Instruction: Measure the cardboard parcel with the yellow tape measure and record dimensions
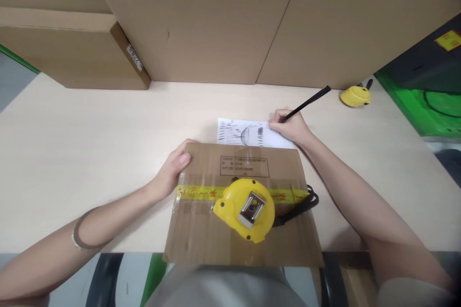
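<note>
My right hand (pixel 289 125) grips a slim black pen (pixel 309 101), its tip hidden behind the fingers. That hand rests on the right end of a white sheet of paper (pixel 270 140) marked with dark strokes and small sketches. With my left hand (pixel 177 165) I hold the left far corner of a small cardboard box (pixel 205 244), thumb on its top and the other fingers mostly hidden. Yellow printed tape (pixel 196 193) crosses the box. On top lies a yellow tape measure (pixel 230 201) with a metal clip and a black wrist strap (pixel 297 211). The box covers the paper's near edge.
Large cardboard boxes (pixel 201 24) stand along the table's back, with another box (pixel 72 53) at the left. A second yellow tape measure (pixel 355 97) sits at the back right of the pale table (pixel 90 144). A green surface (pixel 410 110) shows beyond the right edge.
</note>
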`<action>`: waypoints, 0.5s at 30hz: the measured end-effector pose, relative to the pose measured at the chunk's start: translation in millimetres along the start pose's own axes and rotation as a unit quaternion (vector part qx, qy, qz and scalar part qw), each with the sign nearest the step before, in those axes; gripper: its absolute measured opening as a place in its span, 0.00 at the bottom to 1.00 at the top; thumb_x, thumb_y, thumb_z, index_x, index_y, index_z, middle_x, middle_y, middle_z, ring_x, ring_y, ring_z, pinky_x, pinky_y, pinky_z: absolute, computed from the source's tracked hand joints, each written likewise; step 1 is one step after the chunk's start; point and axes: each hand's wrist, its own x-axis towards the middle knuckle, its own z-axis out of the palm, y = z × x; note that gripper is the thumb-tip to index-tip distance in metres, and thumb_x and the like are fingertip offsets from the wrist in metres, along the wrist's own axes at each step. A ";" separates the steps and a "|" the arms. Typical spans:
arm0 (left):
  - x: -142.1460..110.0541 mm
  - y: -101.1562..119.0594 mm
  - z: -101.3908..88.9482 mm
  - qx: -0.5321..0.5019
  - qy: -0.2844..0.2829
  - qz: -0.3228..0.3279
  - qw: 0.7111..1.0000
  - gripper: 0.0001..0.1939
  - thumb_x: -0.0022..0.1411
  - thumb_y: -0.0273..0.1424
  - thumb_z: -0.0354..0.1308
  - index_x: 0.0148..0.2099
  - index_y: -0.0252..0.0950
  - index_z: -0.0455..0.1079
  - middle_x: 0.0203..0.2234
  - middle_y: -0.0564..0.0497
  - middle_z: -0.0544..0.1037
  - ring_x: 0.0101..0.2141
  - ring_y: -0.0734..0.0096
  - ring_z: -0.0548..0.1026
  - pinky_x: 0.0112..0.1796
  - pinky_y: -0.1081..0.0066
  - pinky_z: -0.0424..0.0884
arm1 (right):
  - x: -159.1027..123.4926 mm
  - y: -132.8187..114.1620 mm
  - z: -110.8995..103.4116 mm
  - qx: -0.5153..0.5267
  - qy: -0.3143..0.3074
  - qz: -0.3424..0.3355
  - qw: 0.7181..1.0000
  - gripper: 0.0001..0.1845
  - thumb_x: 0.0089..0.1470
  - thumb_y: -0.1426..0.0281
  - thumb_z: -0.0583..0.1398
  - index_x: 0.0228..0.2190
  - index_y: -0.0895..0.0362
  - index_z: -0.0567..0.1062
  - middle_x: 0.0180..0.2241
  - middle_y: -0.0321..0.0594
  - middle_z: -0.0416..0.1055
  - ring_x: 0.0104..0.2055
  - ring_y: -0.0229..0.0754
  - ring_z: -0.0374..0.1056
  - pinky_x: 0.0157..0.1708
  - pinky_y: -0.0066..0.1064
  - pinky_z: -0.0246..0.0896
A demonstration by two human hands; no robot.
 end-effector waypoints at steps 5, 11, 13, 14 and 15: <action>-0.5 0.2 -0.2 0.000 -0.005 0.002 1.000 0.28 0.61 0.57 0.61 0.46 0.38 0.71 0.37 0.48 0.78 0.34 0.62 0.76 0.33 0.65 0.72 | -1.6 -10.6 0.4 0.047 0.026 -0.010 0.999 0.23 0.47 0.68 0.69 0.15 0.55 0.61 0.15 0.30 0.60 0.21 0.32 0.55 0.24 0.28 0.52; 0.7 -1.5 -1.2 0.004 -0.003 0.009 1.000 0.27 0.61 0.57 0.61 0.46 0.38 0.71 0.37 0.48 0.78 0.34 0.62 0.75 0.33 0.66 0.72 | -7.0 -21.3 0.3 0.061 -0.010 -0.011 0.998 0.21 0.47 0.62 0.69 0.15 0.55 0.67 0.15 0.36 0.67 0.21 0.34 0.59 0.26 0.30 0.53; 0.8 -1.7 -1.5 0.005 -0.004 0.006 1.000 0.28 0.61 0.57 0.61 0.47 0.38 0.71 0.37 0.48 0.78 0.35 0.61 0.76 0.34 0.65 0.72 | -7.5 -19.4 0.8 0.049 -0.023 -0.005 0.998 0.22 0.47 0.62 0.71 0.15 0.56 0.69 0.15 0.36 0.67 0.22 0.35 0.59 0.26 0.30 0.54; 0.8 -1.6 -1.4 0.005 -0.003 0.005 1.000 0.28 0.61 0.57 0.61 0.47 0.38 0.71 0.38 0.48 0.79 0.35 0.61 0.76 0.34 0.65 0.72 | -7.2 -17.2 0.9 0.043 -0.027 0.001 0.999 0.22 0.47 0.62 0.72 0.15 0.57 0.69 0.15 0.36 0.67 0.23 0.35 0.60 0.27 0.30 0.55; 0.8 -1.4 -1.3 0.006 -0.003 0.002 1.000 0.28 0.61 0.57 0.61 0.47 0.38 0.71 0.38 0.47 0.79 0.35 0.61 0.76 0.34 0.65 0.72 | -6.4 -14.4 0.8 0.038 -0.030 0.009 0.999 0.20 0.48 0.63 0.73 0.17 0.58 0.71 0.17 0.36 0.69 0.24 0.36 0.62 0.28 0.30 0.58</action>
